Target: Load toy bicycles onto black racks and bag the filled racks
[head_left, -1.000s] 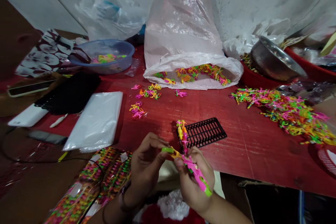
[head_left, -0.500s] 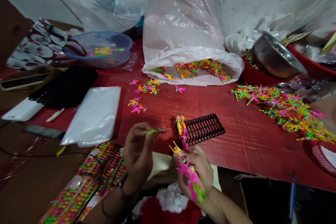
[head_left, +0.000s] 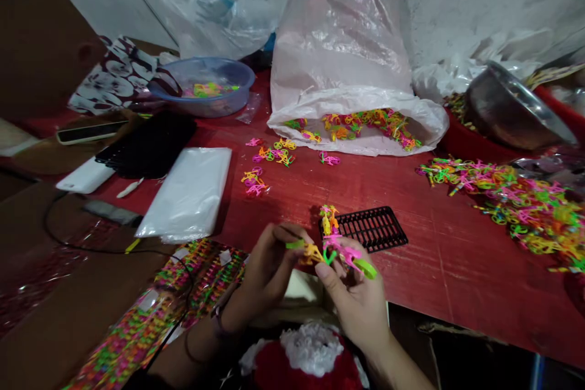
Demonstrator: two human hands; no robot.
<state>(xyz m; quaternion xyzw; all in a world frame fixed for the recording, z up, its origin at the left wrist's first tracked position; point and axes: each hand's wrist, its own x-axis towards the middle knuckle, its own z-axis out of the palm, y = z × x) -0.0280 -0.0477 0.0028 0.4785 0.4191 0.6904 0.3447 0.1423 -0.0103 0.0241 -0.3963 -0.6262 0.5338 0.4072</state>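
Observation:
My left hand (head_left: 274, 262) is closed, its fingertips pinching a small lime-green plastic piece (head_left: 295, 245). Right against that piece is an orange plastic piece (head_left: 312, 253), between my two hands. My right hand (head_left: 356, 292) is closed around a pink plastic toy bicycle (head_left: 345, 251) with a lime-green wheel (head_left: 365, 268). A bright green forked part (head_left: 329, 258) shows by my right thumb. Just beyond, yellow and orange toy figures (head_left: 329, 222) stand at the left end of a black slotted rack (head_left: 375, 228). My fingers hide where the pieces join.
Several loose toy parts (head_left: 283, 152) lie before an open white plastic bag (head_left: 311, 100). At right spreads a heap of toys (head_left: 512, 201) beside a metal bowl (head_left: 516, 106). Clear bags (head_left: 187, 195), a black bag (head_left: 150, 143) and a blue basin (head_left: 247, 82) are at left.
My left hand has moved right with the lime-green piece, up to my right hand. The pink toy bicycle has turned from slanting toward me to lying more crosswise. The view has shifted slightly left.

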